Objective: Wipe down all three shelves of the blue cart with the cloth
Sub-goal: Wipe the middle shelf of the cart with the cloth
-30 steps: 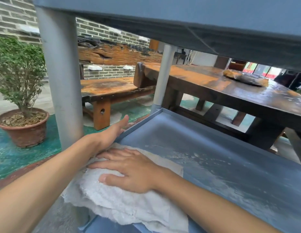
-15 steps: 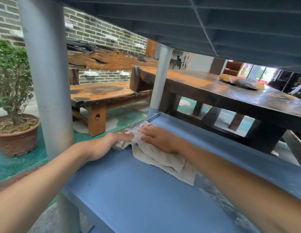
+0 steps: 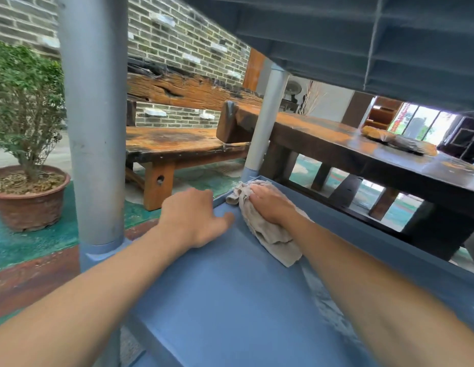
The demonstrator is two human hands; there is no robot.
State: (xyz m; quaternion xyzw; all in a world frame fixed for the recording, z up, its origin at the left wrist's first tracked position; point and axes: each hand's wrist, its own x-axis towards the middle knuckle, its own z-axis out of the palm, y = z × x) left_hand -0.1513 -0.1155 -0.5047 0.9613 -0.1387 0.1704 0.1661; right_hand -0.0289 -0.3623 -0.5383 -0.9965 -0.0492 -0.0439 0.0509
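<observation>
Currently wiping a lower shelf of the blue cart, the next shelf's ribbed underside right overhead. Right hand lies flat on the cloth, fingers straight, pressing it into the far-left corner by the rear grey post. Cloth is bunched at the corner and trails back toward the person along the shelf floor. Left hand braces on the shelf's left rim, fingers curled over the outer edge, thumb resting on the floor of the shelf, just beside the cloth but not touching it.

Progress, judged from this view only:
- left and near part of this shelf looks uniformly clean blue
- a pale dusty streak runs along the right side next to the right forearm, so that strip likely still needs passes
- state of the other 2 shelves: cannot tell, only 1 underside shows

Estimate: mid-task, this shelf roughly half done.

Background: potted shrub, wooden seat, dark wooden table, brick wall.
</observation>
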